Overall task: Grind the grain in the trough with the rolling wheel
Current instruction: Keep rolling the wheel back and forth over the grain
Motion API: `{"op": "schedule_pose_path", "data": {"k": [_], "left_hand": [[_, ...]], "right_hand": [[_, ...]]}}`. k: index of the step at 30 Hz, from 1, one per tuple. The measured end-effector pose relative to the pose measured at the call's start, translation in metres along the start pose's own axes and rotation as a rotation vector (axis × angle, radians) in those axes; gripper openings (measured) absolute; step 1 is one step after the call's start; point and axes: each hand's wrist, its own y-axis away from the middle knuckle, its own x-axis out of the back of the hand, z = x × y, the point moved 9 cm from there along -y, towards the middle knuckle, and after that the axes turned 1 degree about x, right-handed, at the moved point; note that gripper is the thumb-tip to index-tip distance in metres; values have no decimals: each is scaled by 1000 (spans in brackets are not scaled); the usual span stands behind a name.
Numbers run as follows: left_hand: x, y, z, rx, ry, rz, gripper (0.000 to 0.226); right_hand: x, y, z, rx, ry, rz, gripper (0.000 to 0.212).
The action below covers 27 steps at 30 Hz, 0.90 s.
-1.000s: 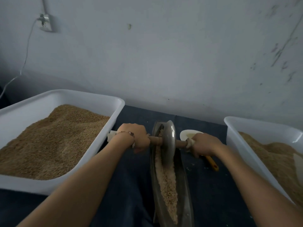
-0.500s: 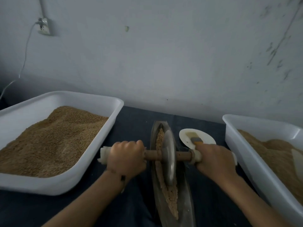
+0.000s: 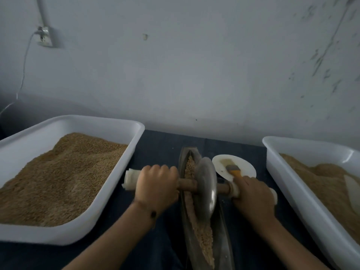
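Beside trough (image 3: pixel 224 248): plate (image 3: pixel 247 168) with brush (image 3: pixel 233 169); grain tubs (image 3: pixel 109 193) flanking.

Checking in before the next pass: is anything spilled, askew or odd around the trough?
Nothing serious. A few pale specks lie on the dark cloth right of the trough, near the right hand, apparently stray grain. The wheel sits in the trough, both hands on its axle. The brush lies on the white plate.

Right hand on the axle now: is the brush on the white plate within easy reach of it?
Probably yes. The brush lies just beyond the right hand, nothing between them, though that hand must first release the wheel's handle.
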Motion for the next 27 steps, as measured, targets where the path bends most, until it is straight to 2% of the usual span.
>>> {"op": "schedule_pose_path", "data": {"k": [2, 3, 4, 7, 9, 11, 14, 17, 19, 22, 25, 27], "left_hand": [[17, 24, 6, -42, 67, 183, 27], [20, 32, 6, -53, 100, 215, 27], [18, 38, 5, -66, 114, 208, 29], [-2, 33, -3, -35, 179, -5, 40], [-17, 20, -18, 46, 153, -128, 32], [-41, 8, -31, 111, 194, -319, 18], [-62, -10, -38, 142, 283, -432, 18], [-78, -27, -45, 189, 345, -567, 19], [-79, -35, -48, 190, 321, -599, 20], [-65, -37, -43, 179, 221, -482, 21], [-32, -19, -26, 115, 75, -227, 25], [-6, 2, -9, 14, 69, -42, 31]], "right_hand": [[17, 20, -5, 57, -10, 163, 25], [24, 26, -8, 84, 5, 217, 24], [30, 27, -11, 114, 23, 252, 22], [37, 15, -25, 219, 46, 235, 24], [32, -7, -29, 233, 43, 126, 31], [14, -32, -25, 181, 133, -68, 29], [-19, -58, -9, 84, 160, -412, 9], [-35, -76, -2, 34, 110, -603, 7], [-41, -82, 1, -16, 78, -695, 6], [-38, -77, 3, -30, 55, -613, 5], [-18, -44, 3, -28, 34, -377, 9], [-2, -14, -1, 15, 59, -231, 16]]}}
